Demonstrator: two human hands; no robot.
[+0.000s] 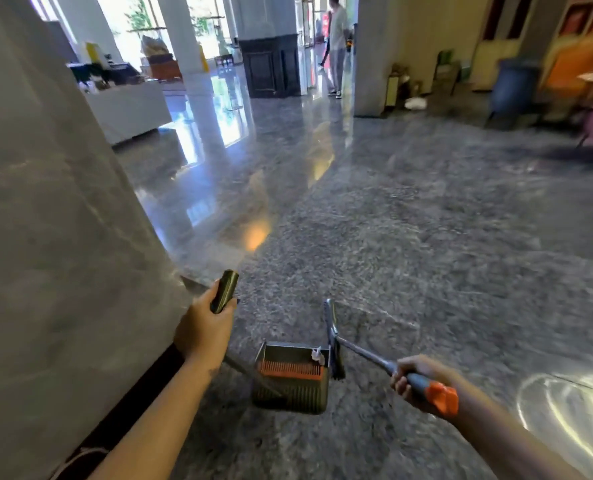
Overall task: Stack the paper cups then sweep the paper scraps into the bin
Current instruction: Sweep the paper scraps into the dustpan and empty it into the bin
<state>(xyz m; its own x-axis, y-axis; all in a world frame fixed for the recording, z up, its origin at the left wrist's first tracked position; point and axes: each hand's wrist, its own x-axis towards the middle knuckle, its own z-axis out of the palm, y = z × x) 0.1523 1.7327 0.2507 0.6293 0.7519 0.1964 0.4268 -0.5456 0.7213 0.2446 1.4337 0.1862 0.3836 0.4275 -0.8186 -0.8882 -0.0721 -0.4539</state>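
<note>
Across the frame lies a glossy grey floor (426, 220), a marble pillar (45, 202) at left. Lower down, the left hand (205, 327) grips the dustpan (290, 393), the right hand (413, 379) the broom (371, 359).

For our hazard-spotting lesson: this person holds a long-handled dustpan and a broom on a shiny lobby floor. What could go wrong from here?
1. The paper scrap sits at the very edge of the dustpan, beside the broom; a tilt by the left hand could spill it.
2. The dustpan is close to the marble pillar and might knock it.
3. The glossy floor may be slippery underfoot.
</note>
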